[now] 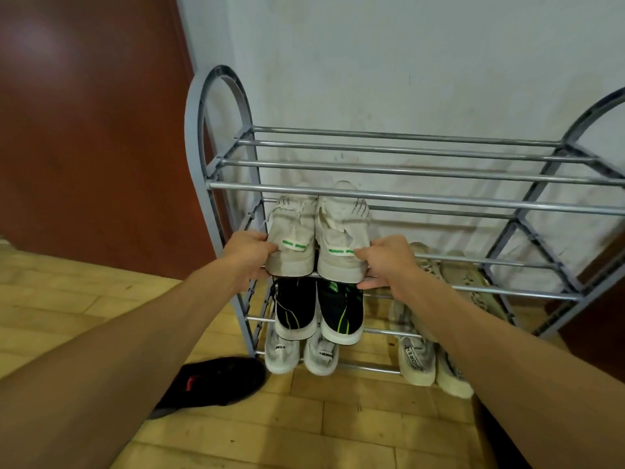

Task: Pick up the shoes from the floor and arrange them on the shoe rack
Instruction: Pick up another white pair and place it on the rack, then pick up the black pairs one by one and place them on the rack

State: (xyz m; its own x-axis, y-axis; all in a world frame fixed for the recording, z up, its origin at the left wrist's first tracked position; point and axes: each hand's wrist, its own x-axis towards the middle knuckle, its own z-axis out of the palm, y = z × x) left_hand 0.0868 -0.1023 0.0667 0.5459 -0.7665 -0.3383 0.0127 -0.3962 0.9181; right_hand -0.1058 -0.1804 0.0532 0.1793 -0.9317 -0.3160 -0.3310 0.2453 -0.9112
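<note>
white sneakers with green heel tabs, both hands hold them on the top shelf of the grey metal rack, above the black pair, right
Not the top shelf: the head view shows the white sneakers with green heel tabs on the second tier of the grey metal rack, held by the left hand and right hand, above the black green-striped sneakers.

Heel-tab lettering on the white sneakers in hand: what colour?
Green, printed on the white heel tabs; the head view shows it best.

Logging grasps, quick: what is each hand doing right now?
Left hand: grips the left white sneaker at its heel.
Right hand: grips the right white sneaker at its heel.
</note>
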